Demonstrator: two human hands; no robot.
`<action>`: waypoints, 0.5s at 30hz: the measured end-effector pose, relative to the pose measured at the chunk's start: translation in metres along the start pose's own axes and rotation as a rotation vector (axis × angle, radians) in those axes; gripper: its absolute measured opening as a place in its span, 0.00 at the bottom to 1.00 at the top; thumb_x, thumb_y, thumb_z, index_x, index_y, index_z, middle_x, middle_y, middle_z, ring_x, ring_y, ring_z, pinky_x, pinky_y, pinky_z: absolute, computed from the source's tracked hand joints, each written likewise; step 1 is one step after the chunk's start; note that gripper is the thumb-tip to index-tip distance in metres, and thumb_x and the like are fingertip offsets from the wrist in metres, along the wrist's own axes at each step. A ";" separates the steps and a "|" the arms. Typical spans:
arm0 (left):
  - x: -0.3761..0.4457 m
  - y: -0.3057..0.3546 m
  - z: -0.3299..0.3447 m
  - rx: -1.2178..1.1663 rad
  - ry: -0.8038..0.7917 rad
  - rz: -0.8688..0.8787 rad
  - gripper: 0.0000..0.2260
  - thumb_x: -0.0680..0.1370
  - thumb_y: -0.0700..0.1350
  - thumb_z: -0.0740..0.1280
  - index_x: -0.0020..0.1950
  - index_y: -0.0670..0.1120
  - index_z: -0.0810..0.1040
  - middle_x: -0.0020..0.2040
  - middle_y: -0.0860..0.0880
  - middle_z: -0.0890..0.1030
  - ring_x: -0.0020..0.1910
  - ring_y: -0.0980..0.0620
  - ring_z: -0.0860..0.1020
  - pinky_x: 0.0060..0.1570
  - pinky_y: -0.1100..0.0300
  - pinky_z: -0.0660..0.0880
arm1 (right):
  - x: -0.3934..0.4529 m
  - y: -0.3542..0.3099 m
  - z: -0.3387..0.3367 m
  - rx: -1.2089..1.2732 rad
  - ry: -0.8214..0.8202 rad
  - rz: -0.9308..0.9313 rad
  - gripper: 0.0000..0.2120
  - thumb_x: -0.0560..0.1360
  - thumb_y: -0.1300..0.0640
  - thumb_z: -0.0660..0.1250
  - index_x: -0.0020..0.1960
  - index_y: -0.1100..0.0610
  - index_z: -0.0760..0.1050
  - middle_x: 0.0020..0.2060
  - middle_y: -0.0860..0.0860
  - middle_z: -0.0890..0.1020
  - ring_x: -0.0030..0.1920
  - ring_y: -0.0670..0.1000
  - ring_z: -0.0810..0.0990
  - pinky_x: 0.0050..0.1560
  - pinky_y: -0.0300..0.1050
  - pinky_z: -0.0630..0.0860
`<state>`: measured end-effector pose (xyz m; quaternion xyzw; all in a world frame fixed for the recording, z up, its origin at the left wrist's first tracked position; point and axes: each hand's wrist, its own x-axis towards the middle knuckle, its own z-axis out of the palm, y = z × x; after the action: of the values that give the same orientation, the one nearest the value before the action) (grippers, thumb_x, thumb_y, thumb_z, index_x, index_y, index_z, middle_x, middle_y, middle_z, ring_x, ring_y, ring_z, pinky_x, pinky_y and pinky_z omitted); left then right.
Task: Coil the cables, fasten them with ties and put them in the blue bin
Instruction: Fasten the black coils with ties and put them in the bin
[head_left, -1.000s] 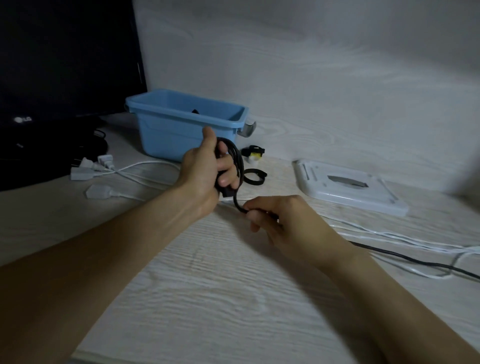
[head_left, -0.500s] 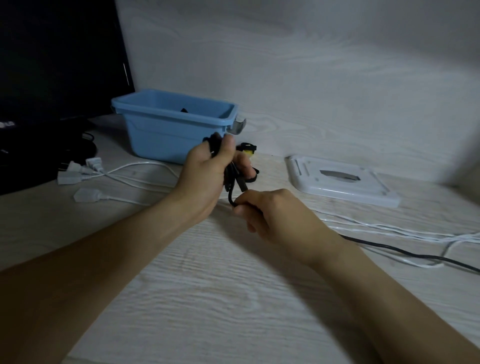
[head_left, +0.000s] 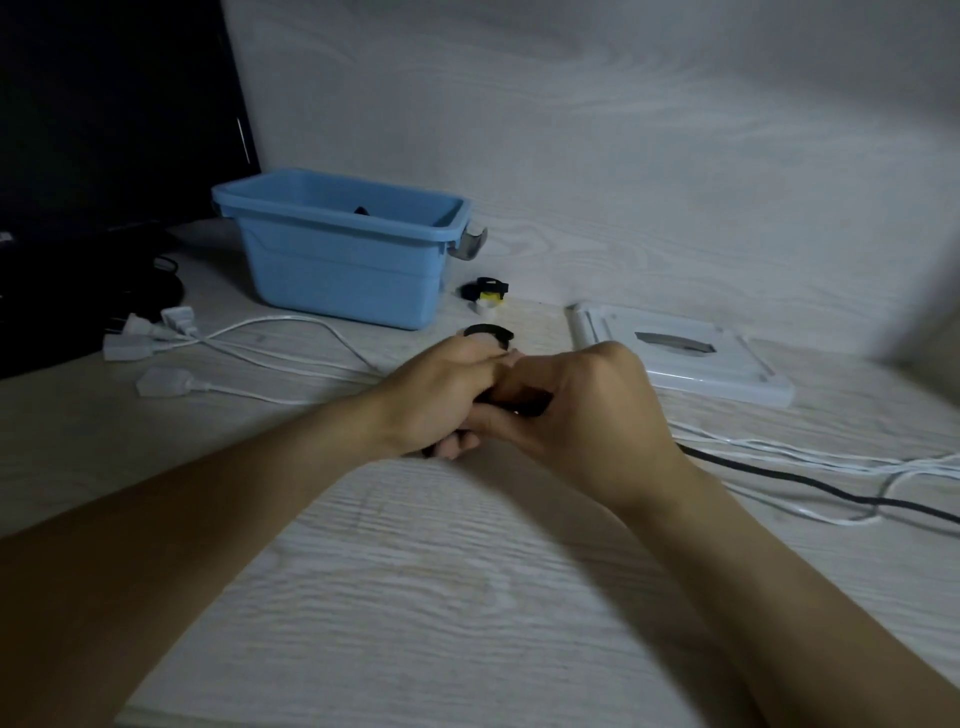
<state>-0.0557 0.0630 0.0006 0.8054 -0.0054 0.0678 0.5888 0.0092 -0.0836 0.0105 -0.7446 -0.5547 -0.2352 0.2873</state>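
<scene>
Black cable (head_left: 810, 480), centre frame, gripped by left hand (head_left: 441, 395) and right hand (head_left: 582, 410) pressed together; loose end trails right; blue bin (head_left: 337, 270) upper left.

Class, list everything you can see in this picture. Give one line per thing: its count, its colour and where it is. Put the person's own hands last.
bin: one, blue, back left of the table, something dark inside.
black cable: one, runs from the hands off to the right.
white cables: several, plugs lying left of the hands, more strands at the right.
ties: at least two, black, between bin and hands; one beside a small yellow piece.
white tray: one, flat, right of the bin.
screen: one, black, far left.
table: one, pale wood grain.
left hand: grips coiled black cable.
right hand: grips the same cable.
</scene>
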 end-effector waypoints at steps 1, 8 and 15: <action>-0.002 0.002 -0.001 -0.005 -0.073 -0.004 0.17 0.81 0.47 0.57 0.32 0.47 0.71 0.21 0.46 0.66 0.19 0.49 0.62 0.23 0.55 0.56 | 0.000 0.000 -0.001 0.008 0.037 0.023 0.23 0.67 0.32 0.68 0.35 0.52 0.83 0.27 0.47 0.82 0.27 0.50 0.80 0.30 0.48 0.77; -0.004 0.007 -0.014 -0.090 -0.380 -0.120 0.30 0.78 0.64 0.52 0.37 0.39 0.76 0.17 0.49 0.61 0.14 0.54 0.57 0.19 0.64 0.59 | 0.004 0.008 -0.020 0.200 0.033 0.092 0.25 0.57 0.32 0.76 0.31 0.54 0.75 0.22 0.42 0.76 0.25 0.45 0.74 0.29 0.34 0.68; 0.000 0.003 -0.025 -0.454 -0.543 -0.161 0.24 0.73 0.63 0.65 0.28 0.46 0.75 0.15 0.53 0.65 0.12 0.57 0.63 0.17 0.63 0.59 | -0.003 0.027 -0.016 0.486 -0.086 0.308 0.18 0.69 0.41 0.72 0.40 0.57 0.81 0.30 0.49 0.81 0.30 0.42 0.74 0.34 0.37 0.71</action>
<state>-0.0588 0.0858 0.0113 0.6407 -0.1129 -0.1981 0.7331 0.0336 -0.1028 0.0157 -0.7387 -0.4869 -0.0174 0.4658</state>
